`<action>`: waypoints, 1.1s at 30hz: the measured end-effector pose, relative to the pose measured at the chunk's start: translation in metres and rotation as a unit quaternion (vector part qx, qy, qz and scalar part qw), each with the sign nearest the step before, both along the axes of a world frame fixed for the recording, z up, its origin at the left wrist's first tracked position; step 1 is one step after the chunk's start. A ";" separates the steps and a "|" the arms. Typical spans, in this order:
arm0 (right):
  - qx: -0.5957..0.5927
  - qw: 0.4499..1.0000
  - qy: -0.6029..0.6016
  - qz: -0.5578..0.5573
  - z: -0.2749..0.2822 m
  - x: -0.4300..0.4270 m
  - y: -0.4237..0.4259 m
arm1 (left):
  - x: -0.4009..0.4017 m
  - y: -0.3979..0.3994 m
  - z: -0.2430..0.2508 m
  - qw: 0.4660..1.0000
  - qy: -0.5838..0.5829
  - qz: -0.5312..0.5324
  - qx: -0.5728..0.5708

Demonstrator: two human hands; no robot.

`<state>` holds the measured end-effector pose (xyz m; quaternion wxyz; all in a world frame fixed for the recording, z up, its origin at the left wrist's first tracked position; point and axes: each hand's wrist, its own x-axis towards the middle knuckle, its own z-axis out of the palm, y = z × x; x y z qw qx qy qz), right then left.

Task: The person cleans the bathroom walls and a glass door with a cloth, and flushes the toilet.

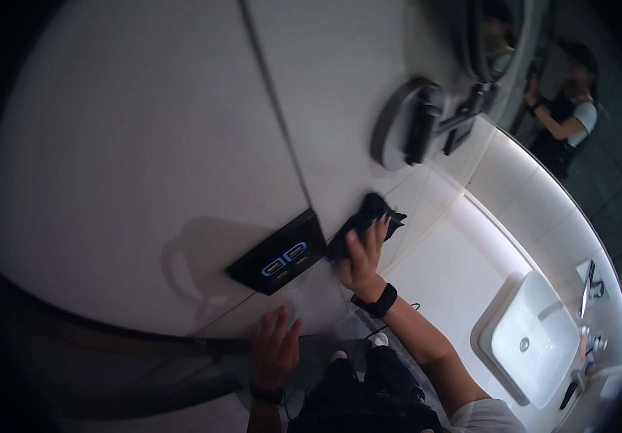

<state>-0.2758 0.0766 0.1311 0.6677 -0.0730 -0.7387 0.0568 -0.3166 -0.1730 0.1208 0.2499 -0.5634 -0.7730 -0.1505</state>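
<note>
My right hand [364, 262] presses a dark cloth [367, 219] flat against the pale wall panel [338, 178], its fingers spread over the fabric. Just left of the cloth is a black switch panel [281, 251] with blue-lit outlines, set in the wall. My left hand [275, 346] is lower down, fingers apart and holding nothing, near the wall's lower part; whether it touches the wall I cannot tell. Both wrists wear black bands. Above the cloth, a round wall mount [408, 124] carries a jointed arm with a round mirror [497, 38].
A white countertop [440, 260] with a white rectangular basin [532, 335] lies to the right. Behind it, a lit-edged wall mirror [565, 124] reflects a person. Toiletries and a faucet stand beyond the basin. A thin dark cable hangs near my legs.
</note>
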 end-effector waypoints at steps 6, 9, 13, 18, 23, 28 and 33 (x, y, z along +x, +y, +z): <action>0.020 0.996 -0.002 0.088 0.096 0.000 0.000 | 0.001 0.006 0.015 0.999 -0.007 -0.025 0.027; 0.034 0.992 -0.049 0.114 0.153 0.010 0.001 | 0.008 0.017 0.017 0.998 0.020 -0.022 0.054; 0.181 0.968 -0.127 0.120 0.160 -0.017 -0.044 | 0.011 0.005 0.020 0.989 0.027 -0.046 0.137; 0.216 0.955 -0.180 0.091 0.097 -0.033 -0.114 | 0.004 -0.011 0.022 0.950 0.037 -0.098 0.293; 0.145 0.981 -0.112 0.068 -0.044 -0.028 -0.077 | -0.004 -0.041 0.034 0.972 -0.028 -0.094 0.213; -0.098 0.995 -0.005 0.006 -0.029 -0.016 -0.033 | 0.005 -0.035 0.046 0.977 -0.056 -0.135 0.154; -0.284 0.946 0.150 0.038 0.076 -0.008 -0.020 | 0.002 -0.042 0.050 0.974 -0.021 -0.154 0.165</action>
